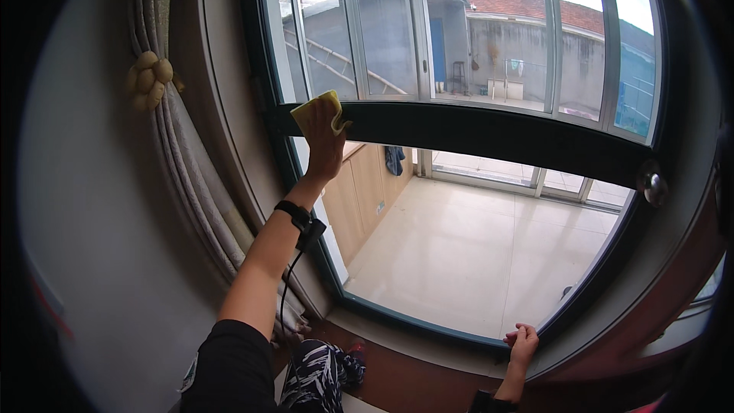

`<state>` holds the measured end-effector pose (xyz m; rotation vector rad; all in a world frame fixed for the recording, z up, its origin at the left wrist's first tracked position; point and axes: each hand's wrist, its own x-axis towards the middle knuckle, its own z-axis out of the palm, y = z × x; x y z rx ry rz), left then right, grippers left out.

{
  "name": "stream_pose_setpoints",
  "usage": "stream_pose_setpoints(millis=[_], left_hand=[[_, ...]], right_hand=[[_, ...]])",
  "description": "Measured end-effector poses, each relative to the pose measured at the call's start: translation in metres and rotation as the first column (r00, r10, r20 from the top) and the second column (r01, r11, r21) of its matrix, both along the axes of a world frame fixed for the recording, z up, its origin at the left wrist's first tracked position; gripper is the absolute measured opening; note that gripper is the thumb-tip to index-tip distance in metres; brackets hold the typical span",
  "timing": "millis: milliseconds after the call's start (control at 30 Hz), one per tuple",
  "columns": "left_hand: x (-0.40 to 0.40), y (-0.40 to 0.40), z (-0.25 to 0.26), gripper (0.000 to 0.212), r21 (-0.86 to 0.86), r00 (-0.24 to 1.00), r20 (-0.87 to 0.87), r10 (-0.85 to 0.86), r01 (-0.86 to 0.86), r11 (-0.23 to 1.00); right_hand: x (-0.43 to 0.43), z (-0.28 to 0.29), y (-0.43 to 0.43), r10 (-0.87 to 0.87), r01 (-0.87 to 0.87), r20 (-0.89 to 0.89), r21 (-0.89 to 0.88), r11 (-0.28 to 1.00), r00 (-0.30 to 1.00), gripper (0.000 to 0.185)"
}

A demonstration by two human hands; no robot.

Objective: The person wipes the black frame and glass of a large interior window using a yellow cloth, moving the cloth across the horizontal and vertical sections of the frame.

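My left hand (325, 152) is raised and presses a yellow cloth (312, 115) flat under its fingers. The cloth lies against the left end of the dark crossbar (459, 124) of a glazed door, and its upper corner reaches the glass above. A black strap with a small device (309, 230) and a cable circles my left wrist. Low on the right, my right hand (522, 345) hangs near the door's bottom right corner with loosely bent fingers and nothing in it. Lower glass (436, 252) fills the door between the crossbar and the bottom rail.
A round metal doorknob (652, 183) sticks out at the right. Left of the door, a tied curtain (195, 172) hangs along the wall. Through the glass appear a tiled floor, wooden cabinets (361, 195) and sliding windows. My patterned trouser leg (318, 373) is below, over the reddish-brown floor (413, 376).
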<state>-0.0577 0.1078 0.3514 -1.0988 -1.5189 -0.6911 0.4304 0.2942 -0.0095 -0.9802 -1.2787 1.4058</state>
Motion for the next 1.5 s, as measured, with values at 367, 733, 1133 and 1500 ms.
stream_pose_setpoints(millis=[367,733,1133,1500], left_hand=[[-0.057,-0.017,0.001,0.064,0.326,0.916,0.349,-0.199,0.080,0.942],[0.256,-0.041,-0.050,0.054,-0.084,0.117,0.959,-0.257,0.987,0.138],[0.265,-0.156,-0.096,0.038,-0.106,0.127,0.989,-0.074,0.966,0.237],[0.106,-0.219,-0.245,0.040,0.435,-0.696,0.711,0.096,0.543,0.718]], right_hand=[[-0.007,0.042,-0.020,0.056,-0.055,0.168,-0.008,0.998,0.984,0.019],[-0.066,0.211,-0.168,0.378,-0.328,0.029,0.562,0.760,0.925,0.070],[-0.030,0.215,-0.218,0.551,-0.549,0.091,0.318,0.773,0.829,0.025],[-0.025,0.216,-0.123,0.192,-0.222,0.112,0.481,0.848,0.975,0.029]])
